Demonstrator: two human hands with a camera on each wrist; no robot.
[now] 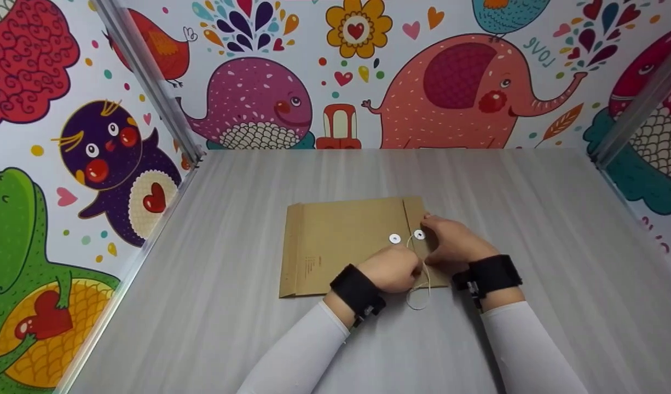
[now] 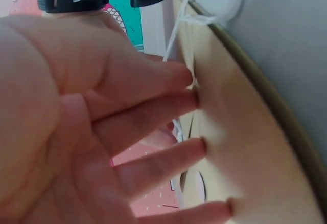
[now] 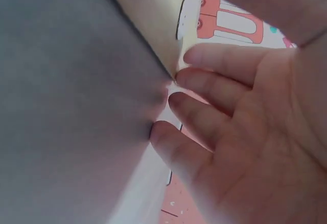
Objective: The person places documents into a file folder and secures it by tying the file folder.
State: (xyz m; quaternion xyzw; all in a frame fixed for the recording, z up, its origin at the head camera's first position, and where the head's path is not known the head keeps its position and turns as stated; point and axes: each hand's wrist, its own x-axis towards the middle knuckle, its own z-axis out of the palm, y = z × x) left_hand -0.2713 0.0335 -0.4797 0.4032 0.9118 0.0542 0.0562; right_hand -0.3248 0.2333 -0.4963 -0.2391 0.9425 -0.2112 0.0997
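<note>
Brown paper envelope (image 1: 341, 241), light and bendy: left hand (image 1: 393, 269) presses straight fingers on it; right hand (image 1: 450, 246) fingers lift the flap (image 1: 415, 210) edge, the likely best hold.

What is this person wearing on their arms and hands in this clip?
Both arms wear long, close-fitting white sleeves reaching the wrists. Each wrist carries a wide black strap with a small black camera mount and buckle. The left hand and right hand are bare: no gloves or rings visible.

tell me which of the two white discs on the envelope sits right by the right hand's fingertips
The right-hand white disc, on the flap of the brown envelope. It lies beside the right hand; the other disc sits apart, nearer the left hand.
</note>
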